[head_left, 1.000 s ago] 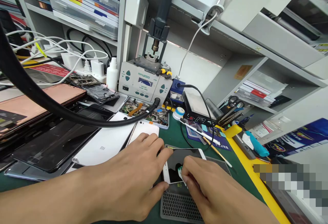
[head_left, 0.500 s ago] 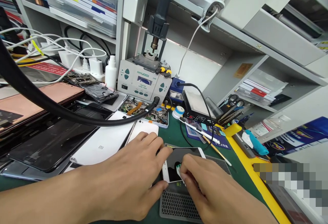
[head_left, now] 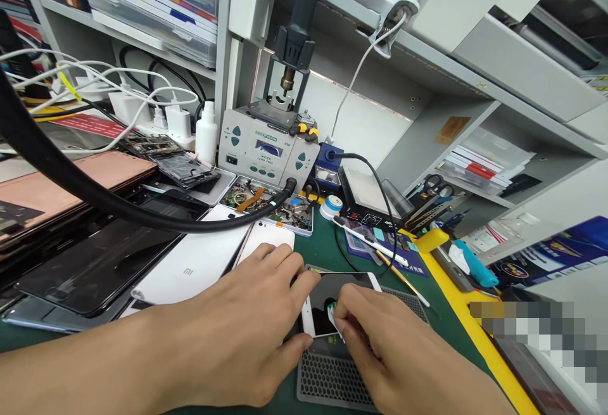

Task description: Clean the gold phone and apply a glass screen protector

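A white-framed smartphone (head_left: 319, 313) with a dark screen lies on a grey honeycomb-patterned mat (head_left: 327, 374). My left hand (head_left: 251, 313) is closed on the phone's left side, with the index finger at the upper part and the thumb by the lower corner. My right hand (head_left: 365, 326) is closed in a pinch over the phone's lower right part. Between its thumb and fingers sits a small thin white-and-green piece (head_left: 331, 312), touching the screen side near the lower edge. Most of that piece is hidden by the fingers, so its kind does not show.
Behind stands a soldering rework station (head_left: 266, 146), and its thick black hose (head_left: 142, 220) arches across the left. Several phones, including a white one (head_left: 190, 263), lie left. A tray of circuit boards (head_left: 285, 209), a white toothbrush-like tool (head_left: 370, 241) and a thin stick (head_left: 403, 279) lie beyond the mat.
Almost nothing differs. Both hands and the phone keep their places, and the whole view has shifted very slightly.
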Demonstrator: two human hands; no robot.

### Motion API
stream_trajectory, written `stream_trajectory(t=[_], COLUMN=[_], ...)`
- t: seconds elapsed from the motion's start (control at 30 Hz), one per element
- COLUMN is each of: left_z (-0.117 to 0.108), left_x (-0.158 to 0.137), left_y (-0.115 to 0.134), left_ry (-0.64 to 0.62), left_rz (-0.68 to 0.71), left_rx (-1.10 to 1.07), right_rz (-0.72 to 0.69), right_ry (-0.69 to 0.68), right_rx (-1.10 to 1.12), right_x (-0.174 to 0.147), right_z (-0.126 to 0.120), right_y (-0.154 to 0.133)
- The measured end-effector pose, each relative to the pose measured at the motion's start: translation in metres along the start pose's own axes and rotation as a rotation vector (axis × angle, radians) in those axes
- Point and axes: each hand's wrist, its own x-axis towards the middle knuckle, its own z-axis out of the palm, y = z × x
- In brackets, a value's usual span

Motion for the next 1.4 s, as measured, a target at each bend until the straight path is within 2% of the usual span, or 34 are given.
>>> stream_trajectory(t=[1.4], left_z=[0.0019], left_x=[0.0003], left_y=[-0.0009], left_ry=[-0.038], left_rz=[-0.019], left_rx=[0.006], right_rz=[-0.016], right_ry=[0.018], right_rx=[0.015], right_x=[0.0015], right_z=[0.0017], right_y=[0.003])
